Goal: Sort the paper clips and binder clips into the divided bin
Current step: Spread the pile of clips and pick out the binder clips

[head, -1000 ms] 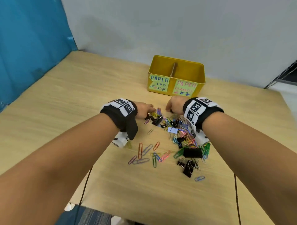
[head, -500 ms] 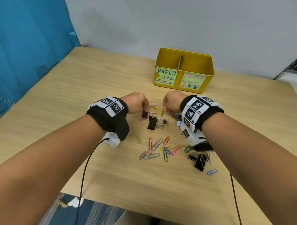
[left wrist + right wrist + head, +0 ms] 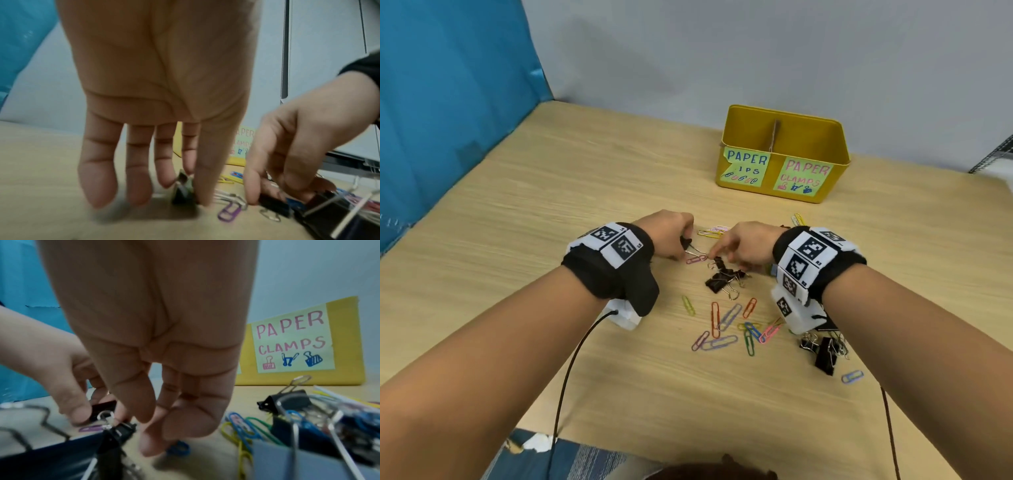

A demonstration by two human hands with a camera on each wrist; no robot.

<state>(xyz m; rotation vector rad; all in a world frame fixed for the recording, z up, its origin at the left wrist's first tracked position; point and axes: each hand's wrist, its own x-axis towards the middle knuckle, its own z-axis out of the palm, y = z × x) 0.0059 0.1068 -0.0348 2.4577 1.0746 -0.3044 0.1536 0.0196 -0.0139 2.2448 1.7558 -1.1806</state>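
The yellow divided bin [image 3: 837,164] stands at the back of the table, labelled PAPER CLIPS on the left and PAPER CLAMPS [image 3: 292,340] on the right. My left hand [image 3: 671,236] pinches a small black binder clip [image 3: 183,193] between thumb and index finger, low on the table. Just to its right, my right hand [image 3: 743,245] curls its thumb and fingers round another small black binder clip [image 3: 273,205] lying on the wood. More black binder clips [image 3: 722,279] sit just below both hands. Coloured paper clips [image 3: 726,318] lie scattered nearer to me.
A second cluster of black binder clips [image 3: 825,353] and a blue paper clip [image 3: 852,376] lie under my right wrist. Yellow and pink paper clips [image 3: 710,232] lie beyond the hands. Blue fabric [image 3: 448,102] borders the table's left side. Cables hang from both wrists.
My left hand keeps its small binder clip. My right hand has reached left, onto the binder clip between the two hands. The clip pile looks more spread out.
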